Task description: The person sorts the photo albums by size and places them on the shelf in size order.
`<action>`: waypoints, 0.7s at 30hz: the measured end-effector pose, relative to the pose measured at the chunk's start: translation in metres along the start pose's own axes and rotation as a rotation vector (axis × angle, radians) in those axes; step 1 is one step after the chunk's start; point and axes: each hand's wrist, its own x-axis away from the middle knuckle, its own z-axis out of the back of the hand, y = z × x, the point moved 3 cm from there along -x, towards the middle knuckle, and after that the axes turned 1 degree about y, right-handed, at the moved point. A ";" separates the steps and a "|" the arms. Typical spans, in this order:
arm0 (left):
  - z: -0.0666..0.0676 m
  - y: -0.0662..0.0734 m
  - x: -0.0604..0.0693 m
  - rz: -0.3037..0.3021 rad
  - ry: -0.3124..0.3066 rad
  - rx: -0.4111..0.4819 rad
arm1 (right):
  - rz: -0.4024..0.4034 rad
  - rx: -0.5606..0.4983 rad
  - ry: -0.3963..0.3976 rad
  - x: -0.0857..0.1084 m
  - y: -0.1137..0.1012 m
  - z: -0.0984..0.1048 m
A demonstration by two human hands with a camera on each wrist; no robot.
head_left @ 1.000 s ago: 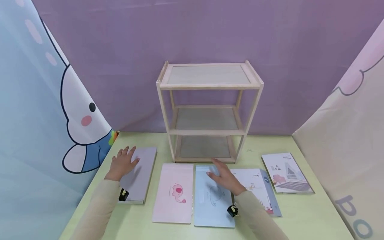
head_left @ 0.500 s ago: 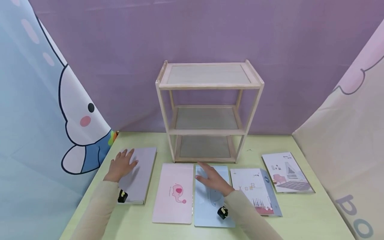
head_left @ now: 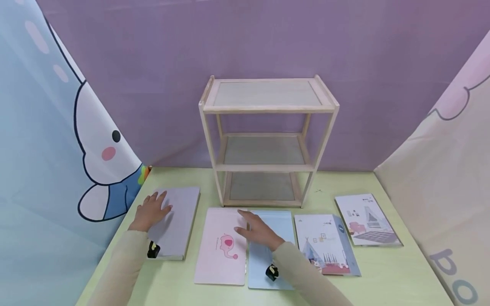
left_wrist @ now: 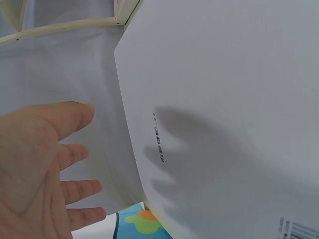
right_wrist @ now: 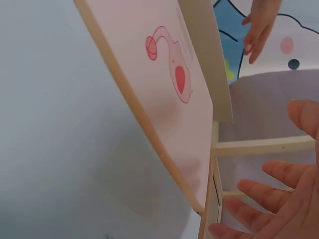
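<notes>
Leftward drift of the person's right hand [head_left: 258, 229] brings it over the gap between two notebooks; nothing is held.

Beneath it, the pink rectangular elephant-print notebook [head_left: 218, 250] and pale-blue rectangular notebook [head_left: 260, 259] lie side by side on the pale-green table [head_left: 398, 276]. The left hand [head_left: 150, 212], well apart from the right, hovers above the thick pale-lavender book [head_left: 178, 221]. Both have fingers spread. Two white illustrated booklets [head_left: 319, 238] [head_left: 365, 221] lie rightward; the three-tier pale wooden shelf [head_left: 268, 109] stands behind. All five items lie flat, so handling seems barely begun.

A pale green table [head_left: 386, 272] bears a wooden rack [head_left: 264, 168] and five books [head_left: 214, 265].
</notes>
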 end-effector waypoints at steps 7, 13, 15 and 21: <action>-0.001 -0.006 -0.002 0.020 -0.010 0.022 | -0.036 0.074 -0.022 -0.007 -0.007 -0.009; 0.000 -0.014 -0.003 0.052 -0.046 0.054 | -0.031 0.075 -0.030 -0.014 -0.014 -0.014; 0.000 -0.018 -0.004 0.066 -0.061 0.067 | -0.034 0.081 -0.034 -0.015 -0.015 -0.017; -0.001 -0.031 -0.003 0.112 -0.087 0.086 | -0.031 0.100 -0.041 -0.019 -0.016 -0.025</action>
